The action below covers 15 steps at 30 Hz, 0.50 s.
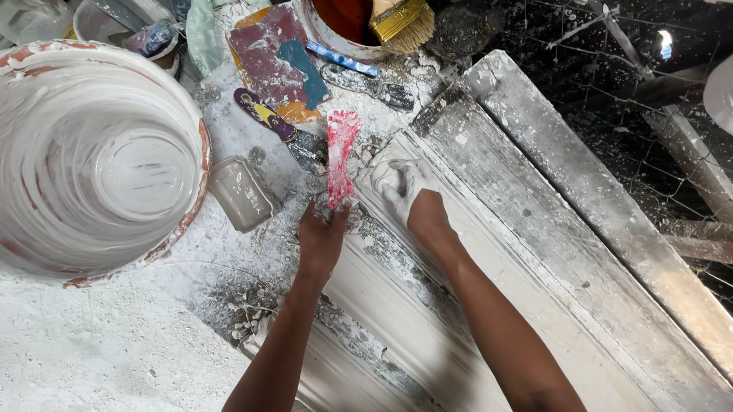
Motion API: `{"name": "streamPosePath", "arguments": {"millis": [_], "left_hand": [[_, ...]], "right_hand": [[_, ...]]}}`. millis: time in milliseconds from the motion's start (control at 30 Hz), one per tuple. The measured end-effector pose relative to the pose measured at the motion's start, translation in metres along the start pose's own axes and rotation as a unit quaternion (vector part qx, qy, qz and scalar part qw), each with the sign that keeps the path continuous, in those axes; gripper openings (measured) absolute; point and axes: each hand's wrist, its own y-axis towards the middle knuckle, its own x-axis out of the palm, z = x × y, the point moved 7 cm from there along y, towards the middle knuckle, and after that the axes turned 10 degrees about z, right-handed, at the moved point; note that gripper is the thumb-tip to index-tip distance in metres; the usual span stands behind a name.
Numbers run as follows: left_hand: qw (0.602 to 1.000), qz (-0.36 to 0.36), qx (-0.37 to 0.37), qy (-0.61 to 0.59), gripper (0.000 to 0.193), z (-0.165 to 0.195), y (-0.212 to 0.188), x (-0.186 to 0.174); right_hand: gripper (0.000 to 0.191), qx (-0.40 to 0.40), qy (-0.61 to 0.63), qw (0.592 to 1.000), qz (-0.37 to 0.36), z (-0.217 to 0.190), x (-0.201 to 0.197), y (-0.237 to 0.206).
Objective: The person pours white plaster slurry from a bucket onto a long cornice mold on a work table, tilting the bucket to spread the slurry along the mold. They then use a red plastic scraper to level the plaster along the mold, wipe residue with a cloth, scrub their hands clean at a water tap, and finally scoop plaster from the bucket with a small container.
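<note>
My left hand [324, 229] grips the handle end of a red plastic scraper [341, 154] smeared with white plaster, its blade pointing away from me. My right hand [408, 199], coated in white plaster, presses fingers-down on the upper end of a long white plaster moulding [483, 266] that runs diagonally toward the lower right. The two hands are close together at the moulding's top corner.
A large plaster-coated bucket [77, 160] sits at left. A small plastic tub [240, 192], a purple-handled putty knife [279, 128], a paint-stained board [275, 57], and a red bucket with a brush [399, 12] lie ahead. Wooden battens [696, 169] and wire mesh are at right.
</note>
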Motion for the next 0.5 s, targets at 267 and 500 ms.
{"name": "streamPosePath", "arguments": {"millis": [267,500], "left_hand": [[0.983,0.016,0.113,0.145,0.049,0.018,0.009,0.009],[0.974,0.032,0.099,0.202,0.061,0.015,0.02,0.016]], "right_hand": [[0.04,-0.072,-0.042,0.996,0.026,-0.02,0.006,0.004],[0.042,-0.096,-0.126,0.987,0.015,-0.02,-0.001,0.016]]}}
